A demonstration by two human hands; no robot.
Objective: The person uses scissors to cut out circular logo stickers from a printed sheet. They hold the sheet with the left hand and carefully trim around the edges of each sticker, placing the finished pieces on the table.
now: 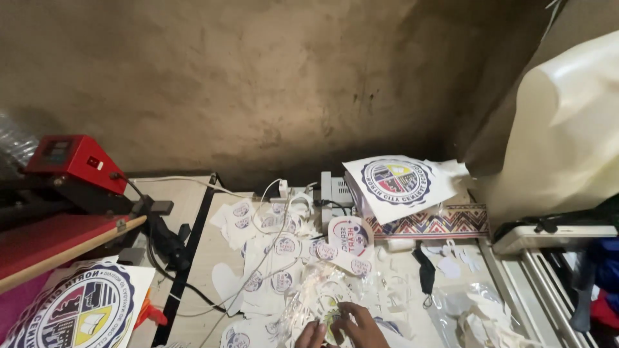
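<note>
Both hands show at the bottom edge of the view. My left hand [312, 336] and my right hand [363, 326] meet around a small round printed cut-out [333, 319] with a yellow-green centre. Fingers of both hands pinch it from either side. It lies among crinkled clear plastic bags [308, 291]. Just beyond them, several white paper cut-outs with round blue-and-red emblems [284, 246] are strewn over the light wooden table [203, 219]. Only the fingers and knuckles are visible; the wrists are out of frame.
A red heat press [72, 161] with a wooden handle [64, 252] stands at left, above a large round-emblem sheet [80, 310]. Another emblem sheet [400, 183] lies on a patterned box [445, 223]. A white cable [261, 258], black mask [425, 274] and white plastic-covered bulk [567, 129] are nearby.
</note>
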